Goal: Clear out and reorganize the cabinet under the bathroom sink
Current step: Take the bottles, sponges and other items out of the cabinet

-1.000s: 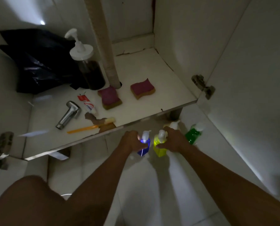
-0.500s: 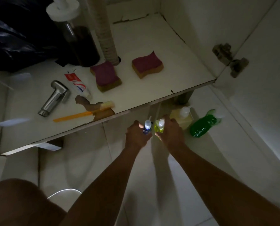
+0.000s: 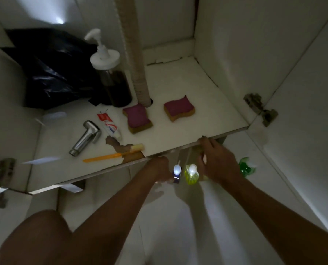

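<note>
On the tiled floor in front of the cabinet stand a small blue bottle (image 3: 177, 174) and a yellow-green bottle (image 3: 191, 174), side by side. My left hand (image 3: 159, 168) is curled against the blue bottle's left side and grips it. With its fingers loosely spread, my right hand (image 3: 215, 162) hovers just right of the yellow-green bottle and holds nothing. A green bottle (image 3: 246, 166) lies on the floor further right, partly hidden by my right wrist. The cabinet floor (image 3: 188, 81) starts just beyond my hands.
Inside the cabinet are a black plastic bag (image 3: 50, 69), a dark pump bottle (image 3: 111, 77), a drain pipe (image 3: 135, 54), two purple-topped sponges (image 3: 138, 120) (image 3: 179, 110), a toothpaste tube (image 3: 109, 126), a chrome sprayer head (image 3: 85, 137) and an orange toothbrush (image 3: 111, 154). The right door (image 3: 302, 111) stands open.
My right hand has let go of the yellow-green bottle and opened, shifting right. Both bottles now stand on the floor. The camera has tilted back up.
</note>
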Available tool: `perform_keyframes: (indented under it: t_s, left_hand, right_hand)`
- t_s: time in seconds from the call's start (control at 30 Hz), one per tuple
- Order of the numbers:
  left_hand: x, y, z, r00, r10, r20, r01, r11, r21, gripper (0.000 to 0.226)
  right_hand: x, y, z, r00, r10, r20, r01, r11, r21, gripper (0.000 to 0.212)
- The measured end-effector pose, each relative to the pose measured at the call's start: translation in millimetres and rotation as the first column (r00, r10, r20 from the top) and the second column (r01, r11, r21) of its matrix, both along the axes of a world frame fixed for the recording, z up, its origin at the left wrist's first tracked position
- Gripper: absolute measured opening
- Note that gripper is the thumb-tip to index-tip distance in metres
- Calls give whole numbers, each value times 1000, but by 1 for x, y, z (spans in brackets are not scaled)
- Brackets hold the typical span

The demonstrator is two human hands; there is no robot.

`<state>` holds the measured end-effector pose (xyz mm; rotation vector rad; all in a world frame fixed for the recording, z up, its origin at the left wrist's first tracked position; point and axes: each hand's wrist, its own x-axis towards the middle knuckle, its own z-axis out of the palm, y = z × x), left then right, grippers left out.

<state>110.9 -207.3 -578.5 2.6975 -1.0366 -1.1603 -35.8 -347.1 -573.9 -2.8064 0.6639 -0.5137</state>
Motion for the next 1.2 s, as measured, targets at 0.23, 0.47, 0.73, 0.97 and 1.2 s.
perform_keyframes:
  t_s: [0.23,0.47,0.73,0.97,1.2]
  left_hand:
    - [58,-21,117,982,109,-152,-138,971,-195,32]
    - [122,-17,91,874,366,320,-305,925,-226,94]
    - [131,-26,50,860,405,309,-328,904,-273,106]
    - [119,-21,65,826,523,209,-412,815,-407,87]
    - [89,-19,91,939,343,-2,-271,739,-617,98]
  right_hand:
    - [82,-50,75,982,153,-109,-151,988,28,53]
    - [134,-49,78,910,150,-386,-104,985,138,81]
    - [134,-45,40,904,-61,-424,8,992,-127,63]
    - [131,-50,39,940,-36,-338,20,999,-51,67]
    - [70,-62,78,928,-64,-367,135,976,170,89]
